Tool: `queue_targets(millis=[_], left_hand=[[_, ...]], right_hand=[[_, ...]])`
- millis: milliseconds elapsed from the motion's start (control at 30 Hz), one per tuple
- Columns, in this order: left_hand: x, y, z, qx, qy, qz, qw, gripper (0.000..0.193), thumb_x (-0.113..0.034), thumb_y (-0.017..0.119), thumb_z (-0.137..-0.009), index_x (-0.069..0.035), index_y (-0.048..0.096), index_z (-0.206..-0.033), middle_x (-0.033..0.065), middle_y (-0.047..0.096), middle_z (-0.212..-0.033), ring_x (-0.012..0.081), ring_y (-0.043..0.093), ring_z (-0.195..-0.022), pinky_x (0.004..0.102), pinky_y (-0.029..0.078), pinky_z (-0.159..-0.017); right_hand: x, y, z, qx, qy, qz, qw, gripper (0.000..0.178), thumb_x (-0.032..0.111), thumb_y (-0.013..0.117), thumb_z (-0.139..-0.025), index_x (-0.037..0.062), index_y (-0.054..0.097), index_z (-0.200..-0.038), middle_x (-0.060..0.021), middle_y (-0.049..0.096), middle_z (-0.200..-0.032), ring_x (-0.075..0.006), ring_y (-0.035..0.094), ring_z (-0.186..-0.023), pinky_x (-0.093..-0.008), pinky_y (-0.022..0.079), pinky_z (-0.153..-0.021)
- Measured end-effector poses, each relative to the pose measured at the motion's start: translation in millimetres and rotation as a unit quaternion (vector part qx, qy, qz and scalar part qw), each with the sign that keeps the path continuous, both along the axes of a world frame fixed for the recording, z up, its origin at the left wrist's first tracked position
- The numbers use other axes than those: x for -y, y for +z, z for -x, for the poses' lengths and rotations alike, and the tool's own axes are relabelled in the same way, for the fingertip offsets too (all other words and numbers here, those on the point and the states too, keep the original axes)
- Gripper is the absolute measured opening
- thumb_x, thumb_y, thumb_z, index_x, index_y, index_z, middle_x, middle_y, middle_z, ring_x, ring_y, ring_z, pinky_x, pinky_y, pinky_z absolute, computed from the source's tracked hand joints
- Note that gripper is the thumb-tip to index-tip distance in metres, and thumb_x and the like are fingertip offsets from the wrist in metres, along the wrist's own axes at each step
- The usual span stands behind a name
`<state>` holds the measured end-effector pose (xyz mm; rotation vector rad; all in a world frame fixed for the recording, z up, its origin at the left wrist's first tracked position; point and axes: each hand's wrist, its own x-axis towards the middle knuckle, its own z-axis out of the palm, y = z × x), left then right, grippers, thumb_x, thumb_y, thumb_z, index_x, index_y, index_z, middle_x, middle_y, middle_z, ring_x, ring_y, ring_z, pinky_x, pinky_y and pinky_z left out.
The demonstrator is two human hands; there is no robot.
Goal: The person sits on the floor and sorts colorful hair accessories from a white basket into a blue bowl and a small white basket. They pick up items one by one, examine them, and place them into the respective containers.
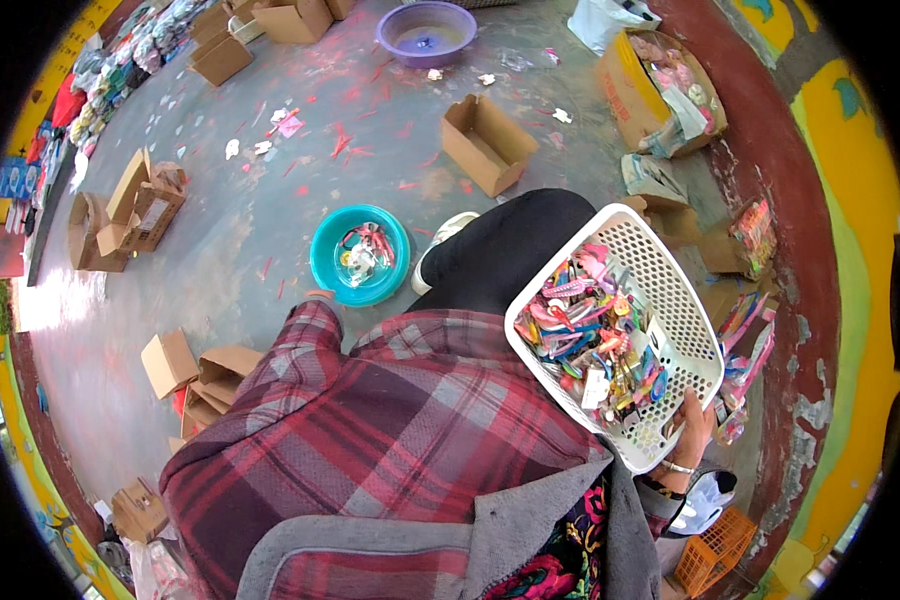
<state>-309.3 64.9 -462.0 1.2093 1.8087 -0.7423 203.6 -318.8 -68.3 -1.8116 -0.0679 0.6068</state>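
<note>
On my right lap rests a white perforated plastic basket, tilted, with a heap of colourful small items, hair clips among them. My right hand grips its near right rim, thumb and fingers closed on the edge. A small part of my left hand shows past the plaid sleeve, at the near left rim of a teal basin; its fingers are mostly hidden. Inside that basin lie red, pink and clear-wrapped pieces.
Ahead stand a cardboard box and a purple basin. A filled yellow carton is at the far right. Bagged items and an orange crate lie to the right. More boxes are on the left.
</note>
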Motion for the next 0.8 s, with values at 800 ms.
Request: queue_targets(millis=[800], left_hand=[[1.4,-44.4,-4.6,0.048,0.308,-0.167,0.936,0.026,-0.024,0.053,-0.081,-0.005,0.061,-0.097,0.0147,0.065,-0.088,0.0272,0.063,-0.079,0.0409,0.049,-0.069]], right_hand=[[-13.9,4.8,2.6,-0.003,0.004,-0.018,1.0,0.036,0.013,0.054,-0.083,-0.0016,0.048,-0.115,-0.0075,0.06,-0.092,-0.0125,0.058,-0.074,-0.0246,0.046,-0.063]])
